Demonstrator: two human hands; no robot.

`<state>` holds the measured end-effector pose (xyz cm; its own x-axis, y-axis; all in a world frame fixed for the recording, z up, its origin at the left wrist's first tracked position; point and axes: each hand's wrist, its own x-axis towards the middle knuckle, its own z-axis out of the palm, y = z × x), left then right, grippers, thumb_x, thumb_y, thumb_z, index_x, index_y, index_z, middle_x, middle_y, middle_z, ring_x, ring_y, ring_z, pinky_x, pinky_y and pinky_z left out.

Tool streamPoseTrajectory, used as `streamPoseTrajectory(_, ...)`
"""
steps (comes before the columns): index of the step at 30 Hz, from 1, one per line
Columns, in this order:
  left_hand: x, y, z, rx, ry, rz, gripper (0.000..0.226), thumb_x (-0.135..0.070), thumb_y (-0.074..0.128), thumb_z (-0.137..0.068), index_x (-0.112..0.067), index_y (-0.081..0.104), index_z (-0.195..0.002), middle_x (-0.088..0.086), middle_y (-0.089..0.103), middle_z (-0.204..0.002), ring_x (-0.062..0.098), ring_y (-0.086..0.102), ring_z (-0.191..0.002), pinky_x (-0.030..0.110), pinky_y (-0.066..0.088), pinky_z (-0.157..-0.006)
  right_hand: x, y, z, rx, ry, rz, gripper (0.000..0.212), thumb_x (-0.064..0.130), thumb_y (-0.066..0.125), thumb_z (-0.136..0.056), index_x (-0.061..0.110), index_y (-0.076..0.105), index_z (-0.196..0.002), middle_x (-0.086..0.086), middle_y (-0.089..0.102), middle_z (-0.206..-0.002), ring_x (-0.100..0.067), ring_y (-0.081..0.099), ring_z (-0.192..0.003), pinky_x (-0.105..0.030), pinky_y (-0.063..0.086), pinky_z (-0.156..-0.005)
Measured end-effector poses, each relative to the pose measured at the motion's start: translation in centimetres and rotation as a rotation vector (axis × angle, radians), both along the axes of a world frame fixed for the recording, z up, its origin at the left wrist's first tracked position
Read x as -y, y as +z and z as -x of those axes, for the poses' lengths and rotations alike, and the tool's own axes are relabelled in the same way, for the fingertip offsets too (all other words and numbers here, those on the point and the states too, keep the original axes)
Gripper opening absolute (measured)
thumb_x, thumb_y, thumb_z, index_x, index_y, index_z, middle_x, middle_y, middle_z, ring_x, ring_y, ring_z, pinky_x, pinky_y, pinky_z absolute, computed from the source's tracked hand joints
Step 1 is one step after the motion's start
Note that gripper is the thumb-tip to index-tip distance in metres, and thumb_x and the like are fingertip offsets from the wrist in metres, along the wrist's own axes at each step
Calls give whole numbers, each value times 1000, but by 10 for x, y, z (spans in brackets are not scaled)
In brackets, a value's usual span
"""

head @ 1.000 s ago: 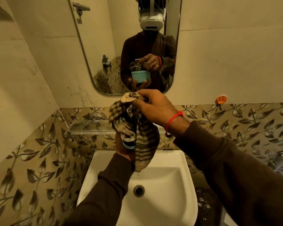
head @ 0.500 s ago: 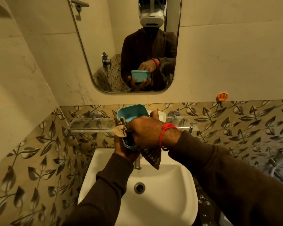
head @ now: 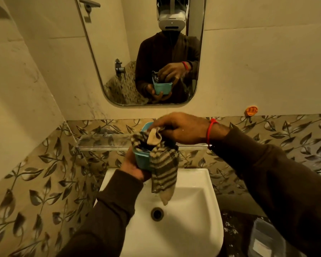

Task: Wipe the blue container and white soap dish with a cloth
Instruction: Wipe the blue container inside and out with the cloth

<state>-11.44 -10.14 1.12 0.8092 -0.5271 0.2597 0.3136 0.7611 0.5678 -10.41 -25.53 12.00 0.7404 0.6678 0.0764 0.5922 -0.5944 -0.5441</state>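
My left hand [head: 132,168] grips the blue container [head: 142,160] from below, holding it up over the white sink [head: 193,210]. A brown-and-beige striped cloth [head: 164,167] is stuffed into the container's open top and hangs down over its right side. My right hand [head: 182,129] is above the container, fingers pinched on the cloth's upper end. Hands and cloth hide most of the container. The white soap dish is not visible.
A glass shelf [head: 100,142] runs along the leaf-patterned tiles behind my hands. A mirror [head: 143,49] above reflects the person and the container. An orange wall hook [head: 251,110] sits at the right, and a grey bucket [head: 267,240] stands on the floor, lower right.
My right hand has risen from the container's side to above its opening, and the cloth is now pushed inside the container and draped over its right side.
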Motion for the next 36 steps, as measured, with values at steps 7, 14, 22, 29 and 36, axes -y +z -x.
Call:
streamPoseTrajectory(7,-1,-4,-4,-512,296,-350,40,-37,58,-85,-3,79,-80,21,74,-80,33,73,-68,38,62,-65,2,-10,-18,713,116,605,35,43,49,-92,40,56,-126,7,58,-121,-21,47,-110,-47,34,-87)
streamPoseTrajectory(14,-6,-1,-13,-537,212,-466,58,-56,45,-99,-9,76,-114,22,75,-101,35,72,-86,41,60,-77,-3,-32,-14,852,27,840,44,48,50,-91,37,46,-134,-6,49,-131,-33,44,-115,-51,33,-90)
streamPoseTrajectory(22,-12,-6,-21,-423,198,-513,69,-62,42,-98,-11,56,-141,23,54,-145,39,45,-139,54,27,-121,-13,-29,1,401,-21,936,36,51,50,-90,31,55,-120,-3,58,-122,-33,45,-116,-60,21,-102)
streamPoseTrajectory(29,0,-16,-11,-434,169,-507,61,-56,45,-100,-10,59,-137,24,62,-133,39,60,-119,51,42,-108,-8,-19,-4,87,2,803,33,52,41,-93,26,61,-96,4,60,-87,-17,51,-89,-54,23,-101)
streamPoseTrajectory(36,-14,-1,-12,-376,69,-316,43,-37,52,-90,-5,79,-98,20,76,-97,34,73,-83,42,62,-74,10,2,-24,703,180,392,32,33,57,-89,27,64,-121,-3,58,-99,-20,44,-89,-38,41,-74)
